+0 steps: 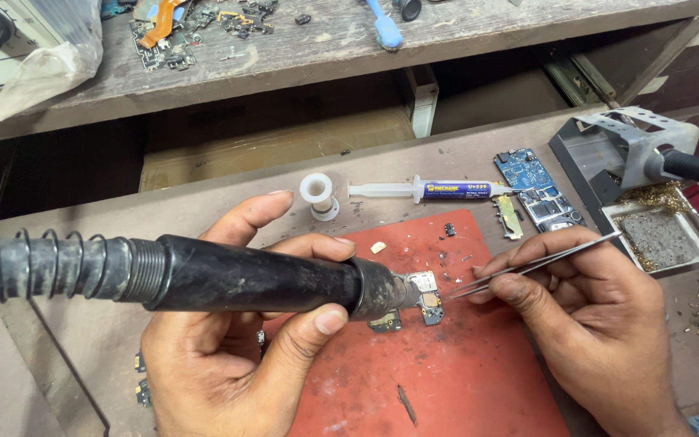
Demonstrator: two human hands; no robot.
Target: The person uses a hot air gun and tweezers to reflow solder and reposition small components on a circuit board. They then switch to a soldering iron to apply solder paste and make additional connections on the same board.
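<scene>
Black hot-air gun handle (244, 279), horizontal at frame centre, nozzle over small circuit board (428, 295) on red mat; steel tweezers (535, 263) angled toward it.

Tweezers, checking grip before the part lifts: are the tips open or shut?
Shut, apparently: the tweezers in the right hand converge to one point beside the small board.

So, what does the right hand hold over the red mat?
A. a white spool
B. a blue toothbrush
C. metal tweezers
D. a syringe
C: the right hand pinches thin metal tweezers, whose tips point at the small circuit board on the red mat; the white spool and the syringe lie untouched on the bench behind.
</scene>
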